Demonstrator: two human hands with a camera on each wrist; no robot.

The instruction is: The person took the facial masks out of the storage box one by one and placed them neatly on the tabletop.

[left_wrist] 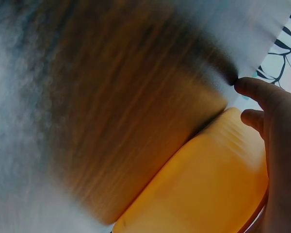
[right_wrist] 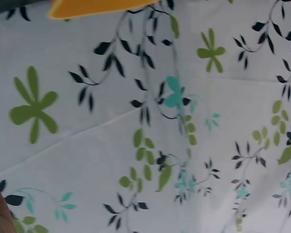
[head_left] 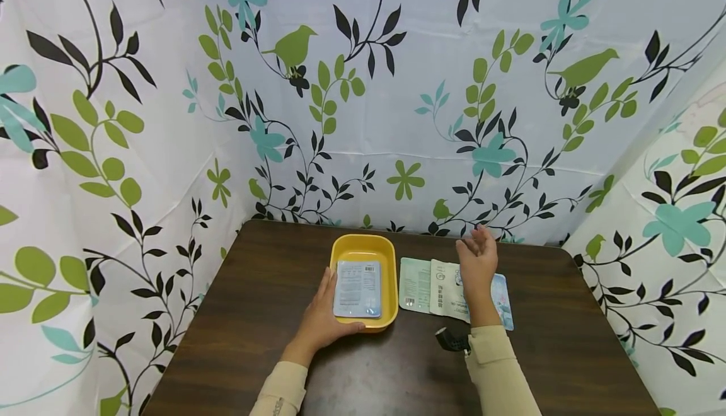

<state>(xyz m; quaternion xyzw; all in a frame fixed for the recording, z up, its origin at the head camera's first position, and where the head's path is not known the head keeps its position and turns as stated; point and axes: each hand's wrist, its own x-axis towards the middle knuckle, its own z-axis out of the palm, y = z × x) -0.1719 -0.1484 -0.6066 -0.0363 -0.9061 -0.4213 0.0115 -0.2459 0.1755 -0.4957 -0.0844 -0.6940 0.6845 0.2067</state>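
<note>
A yellow tray [head_left: 391,246] stands on the table with a flat light-blue packet [head_left: 357,288] lying inside it. Against the tray's left side rests my left hand [head_left: 324,316], fingers straight along the wall and thumb across the near corner. The left wrist view shows the outside of the tray wall [left_wrist: 194,189] beside that hand. My right hand [head_left: 479,258] is raised over a row of flat packets to the right, fingers loosely bent and nothing in them. The row holds a mint-green packet [head_left: 415,283], a cream packet [head_left: 445,287] and a blue packet [head_left: 502,299], partly hidden by my right forearm.
The dark brown wooden table [head_left: 238,315] ends at a patterned curtain [head_left: 363,120] behind and at both sides. A small black device [head_left: 450,340] sits at my right wrist.
</note>
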